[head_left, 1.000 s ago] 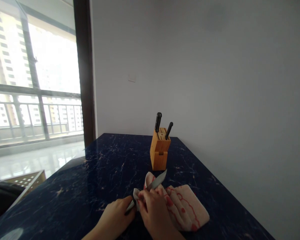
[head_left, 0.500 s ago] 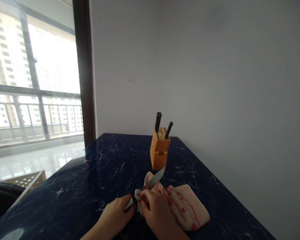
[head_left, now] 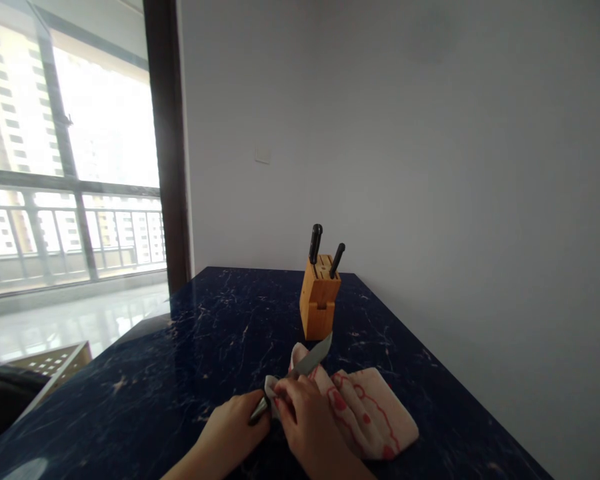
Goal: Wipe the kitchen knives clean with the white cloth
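Observation:
My left hand [head_left: 230, 430] is closed round the dark handle of a knife [head_left: 313, 355], whose grey blade points up and away toward the wooden block. My right hand [head_left: 307, 427] pinches a white cloth with red pattern [head_left: 367, 410] around the blade near the handle. The rest of the cloth lies folded on the dark blue marbled table [head_left: 215, 340] to the right of my hands.
A wooden knife block [head_left: 320, 300] with two black handles sticking out stands just beyond the blade. A grey wall runs along the table's right and far edges. A large window and balcony railing are at the left, with a perforated box [head_left: 55, 360] below the table's left edge.
The blade tip has slid back and forth a little through the cloth between the frames; my hands stay in nearly the same place.

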Tool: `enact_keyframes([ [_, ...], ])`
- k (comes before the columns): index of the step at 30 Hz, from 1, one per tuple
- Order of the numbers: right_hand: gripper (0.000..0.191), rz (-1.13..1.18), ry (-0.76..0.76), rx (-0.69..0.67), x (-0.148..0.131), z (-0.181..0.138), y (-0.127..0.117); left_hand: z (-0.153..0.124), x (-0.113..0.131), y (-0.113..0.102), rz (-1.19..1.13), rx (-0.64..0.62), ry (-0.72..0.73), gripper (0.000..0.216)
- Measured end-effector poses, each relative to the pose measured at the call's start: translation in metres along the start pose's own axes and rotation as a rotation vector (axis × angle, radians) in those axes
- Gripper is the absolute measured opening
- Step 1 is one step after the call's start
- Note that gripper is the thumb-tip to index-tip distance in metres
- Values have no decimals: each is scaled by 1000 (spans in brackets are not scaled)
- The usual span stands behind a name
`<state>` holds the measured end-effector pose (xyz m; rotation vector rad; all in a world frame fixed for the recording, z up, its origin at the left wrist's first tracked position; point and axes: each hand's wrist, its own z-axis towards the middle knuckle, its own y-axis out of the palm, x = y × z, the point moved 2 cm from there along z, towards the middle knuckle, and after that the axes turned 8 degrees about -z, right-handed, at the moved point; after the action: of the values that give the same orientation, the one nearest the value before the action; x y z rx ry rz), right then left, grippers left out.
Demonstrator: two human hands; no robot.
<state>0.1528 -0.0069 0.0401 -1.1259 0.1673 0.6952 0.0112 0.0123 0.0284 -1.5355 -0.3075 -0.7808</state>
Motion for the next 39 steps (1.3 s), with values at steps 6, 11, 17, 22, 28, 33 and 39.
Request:
enact_keyframes([
  [6,15,17,7,8,-1,0,0,1,-1,1,-46,20,-41,21],
  [11,18,51,10,2,-1,0,3,1,-1,1,-41,8,-40,22],
  [17,18,72,19,7,2,-1,5,1,-3,3,-6,0,-21,22],
  [22,19,53,54,8,0,-1,8,0,-1,1,1,1,-16,23],
  [28,19,35,42,29,-3,0,4,2,-1,1,-47,8,-67,21],
  [33,21,-28,48,43,-4,2,4,5,-9,5,-101,34,-10,21],
  [39,20,-85,78,112,4,5,3,7,-14,7,-115,43,-24,19],
])
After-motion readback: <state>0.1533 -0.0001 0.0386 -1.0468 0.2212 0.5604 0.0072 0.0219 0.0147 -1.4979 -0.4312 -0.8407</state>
